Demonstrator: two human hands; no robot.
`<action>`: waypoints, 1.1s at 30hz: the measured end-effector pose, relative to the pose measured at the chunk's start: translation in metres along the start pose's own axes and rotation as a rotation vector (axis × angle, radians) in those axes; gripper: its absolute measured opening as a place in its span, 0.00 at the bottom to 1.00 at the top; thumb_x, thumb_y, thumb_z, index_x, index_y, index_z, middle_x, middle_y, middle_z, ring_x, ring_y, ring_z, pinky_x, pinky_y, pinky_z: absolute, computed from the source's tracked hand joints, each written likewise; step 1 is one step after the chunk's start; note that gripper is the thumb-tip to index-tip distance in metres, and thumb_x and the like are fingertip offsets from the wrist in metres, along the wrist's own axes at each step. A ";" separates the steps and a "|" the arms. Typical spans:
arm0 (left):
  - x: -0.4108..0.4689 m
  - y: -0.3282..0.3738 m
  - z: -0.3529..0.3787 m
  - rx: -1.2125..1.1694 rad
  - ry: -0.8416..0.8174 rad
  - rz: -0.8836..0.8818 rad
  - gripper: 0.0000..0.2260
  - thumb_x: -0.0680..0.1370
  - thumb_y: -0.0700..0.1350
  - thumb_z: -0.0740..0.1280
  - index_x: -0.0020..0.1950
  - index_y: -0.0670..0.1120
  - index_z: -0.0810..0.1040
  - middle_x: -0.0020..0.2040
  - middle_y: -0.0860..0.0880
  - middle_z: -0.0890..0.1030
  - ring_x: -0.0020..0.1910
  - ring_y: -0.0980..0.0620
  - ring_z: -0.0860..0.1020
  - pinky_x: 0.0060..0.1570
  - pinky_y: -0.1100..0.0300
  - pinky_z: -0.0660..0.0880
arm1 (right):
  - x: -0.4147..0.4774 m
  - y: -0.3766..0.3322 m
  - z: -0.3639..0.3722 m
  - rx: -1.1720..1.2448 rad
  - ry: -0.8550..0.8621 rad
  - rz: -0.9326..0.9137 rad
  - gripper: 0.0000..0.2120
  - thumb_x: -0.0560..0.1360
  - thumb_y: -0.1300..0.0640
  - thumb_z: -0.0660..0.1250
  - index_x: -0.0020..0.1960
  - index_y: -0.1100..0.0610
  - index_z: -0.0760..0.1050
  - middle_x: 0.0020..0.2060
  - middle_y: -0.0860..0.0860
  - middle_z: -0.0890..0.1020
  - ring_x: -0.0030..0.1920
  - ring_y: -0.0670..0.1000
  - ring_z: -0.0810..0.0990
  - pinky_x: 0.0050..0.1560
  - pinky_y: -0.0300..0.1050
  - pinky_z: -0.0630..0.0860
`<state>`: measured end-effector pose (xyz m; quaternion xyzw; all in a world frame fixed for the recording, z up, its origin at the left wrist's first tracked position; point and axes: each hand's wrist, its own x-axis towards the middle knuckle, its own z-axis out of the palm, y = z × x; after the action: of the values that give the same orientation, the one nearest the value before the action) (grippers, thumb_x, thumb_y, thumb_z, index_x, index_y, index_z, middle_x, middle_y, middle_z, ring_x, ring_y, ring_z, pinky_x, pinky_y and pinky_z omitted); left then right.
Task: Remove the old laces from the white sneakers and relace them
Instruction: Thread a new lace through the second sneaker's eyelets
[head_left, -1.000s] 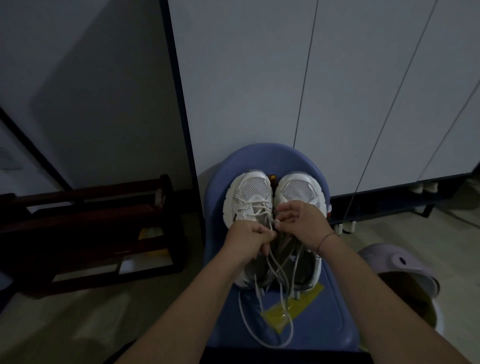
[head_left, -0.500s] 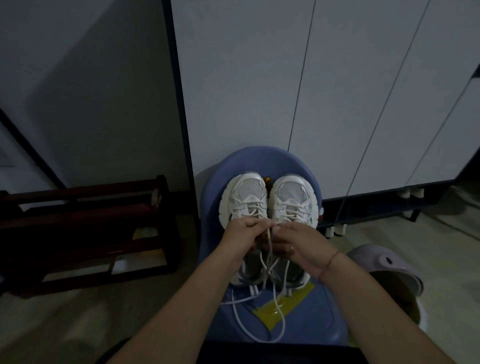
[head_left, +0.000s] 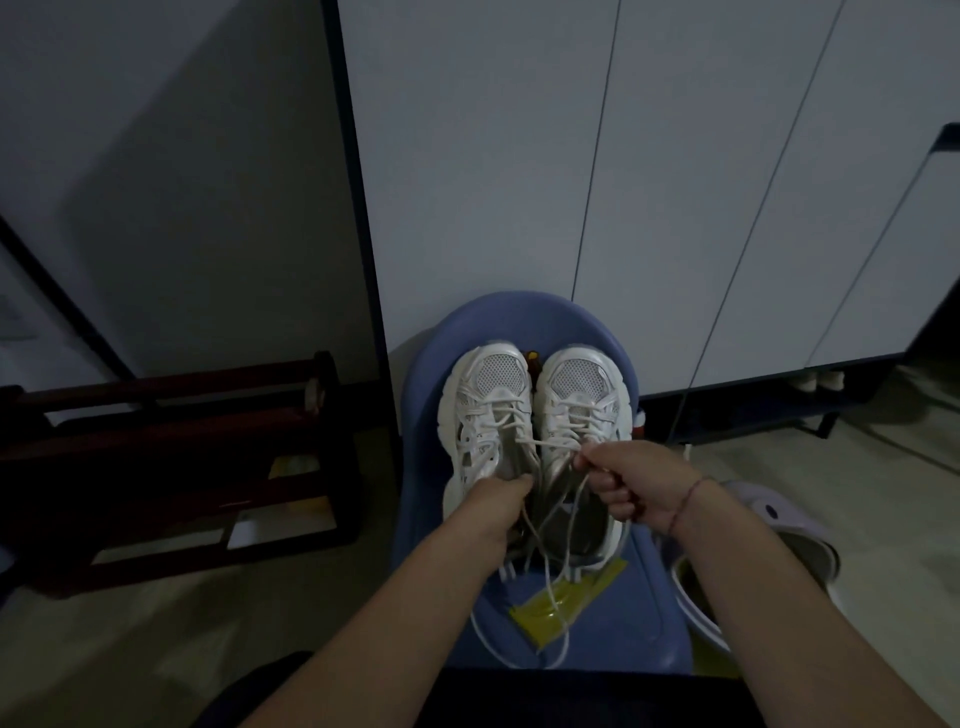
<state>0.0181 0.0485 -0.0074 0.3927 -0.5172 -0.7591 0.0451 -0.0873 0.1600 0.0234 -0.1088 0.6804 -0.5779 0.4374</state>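
Far ahead of you stands the tall white panelled cabinet (head_left: 519, 156), and at far left the dark wooden floor rack (head_left: 171, 467). Between them, close to your knees, is the rounded blue plastic seat (head_left: 519, 322), with a lavender-lidded tub (head_left: 779, 519) just to its right. On the seat the pair of white mesh sneakers lies side by side, toes pointing away from you: the left sneaker (head_left: 485, 410) and the right sneaker (head_left: 582, 395) touch along their inner sides, and both have laces in their far eyelets. Your left hand (head_left: 493, 506) has its fingers curled over the near opening of the left sneaker and holds it down. Your right hand (head_left: 634, 483) is clenched round the thin white lace (head_left: 550, 444), thumb and forefinger pinching it. A flat yellow packet (head_left: 566, 597) lies on the near part of the seat under the loose ends. The strand runs taut from the left sneaker's middle eyelets rightwards and slightly nearer, across the right sneaker, into your right fingers. Its length lies nearly crosswise to the shoes, so the pull to free it likely goes right and towards you, with the left hand as the brace.
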 end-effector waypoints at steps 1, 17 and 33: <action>0.000 0.001 0.002 -0.078 0.008 -0.033 0.06 0.82 0.41 0.62 0.51 0.40 0.77 0.36 0.45 0.78 0.35 0.49 0.77 0.34 0.59 0.75 | 0.001 0.002 -0.001 -0.033 0.022 -0.003 0.14 0.81 0.56 0.56 0.39 0.59 0.70 0.19 0.48 0.65 0.17 0.43 0.57 0.17 0.31 0.55; -0.046 0.052 -0.040 0.503 -0.090 0.663 0.15 0.83 0.46 0.60 0.39 0.44 0.76 0.22 0.58 0.67 0.23 0.62 0.64 0.27 0.65 0.62 | -0.023 -0.023 0.042 -0.674 -0.039 -0.862 0.16 0.75 0.67 0.64 0.56 0.49 0.77 0.48 0.44 0.82 0.45 0.41 0.80 0.47 0.29 0.74; -0.039 0.061 -0.066 0.437 -0.088 0.554 0.15 0.83 0.48 0.59 0.40 0.43 0.76 0.23 0.57 0.64 0.23 0.61 0.61 0.25 0.67 0.59 | -0.004 -0.030 0.047 -0.428 0.160 -0.830 0.18 0.77 0.66 0.62 0.63 0.49 0.71 0.55 0.44 0.77 0.40 0.47 0.77 0.41 0.38 0.77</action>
<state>0.0669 -0.0110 0.0541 0.2048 -0.7555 -0.6059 0.1417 -0.0619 0.1204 0.0540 -0.4144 0.7149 -0.5571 0.0833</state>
